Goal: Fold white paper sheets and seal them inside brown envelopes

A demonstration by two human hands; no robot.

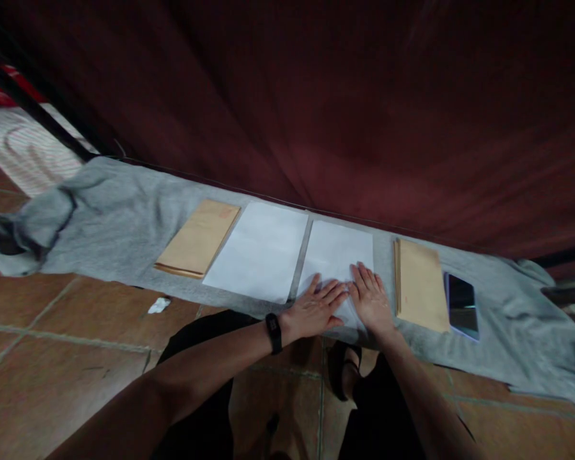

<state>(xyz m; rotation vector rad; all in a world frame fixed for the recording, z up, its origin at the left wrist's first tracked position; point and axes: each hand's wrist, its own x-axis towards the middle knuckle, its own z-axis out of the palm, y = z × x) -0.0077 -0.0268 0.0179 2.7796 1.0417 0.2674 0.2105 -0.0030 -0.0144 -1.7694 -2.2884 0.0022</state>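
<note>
Here, in the head view, a long, narrow surface under wrinkled grey cloth (119, 211) carries a rectangular white paper sheet (340, 246). Beyond the sheet hangs a dark red fabric curtain (287, 96); on its near side, lower down, is a brown tiled floor (67, 358).

Both hands lie palm down on the sheet's near half, fingers spread, gripping nothing. The left hand (319, 308), with a black wristband (273, 333), points rightward across it; the right hand (371, 299) angles away over its right edge.

Left of the sheet come a second white sheet (261, 249), then flat brown paper envelopes (199, 236). To its right are stacked tan paper envelopes (421, 284), then a dark-screened phone (462, 303). The envelopes' contents are hidden.
</note>
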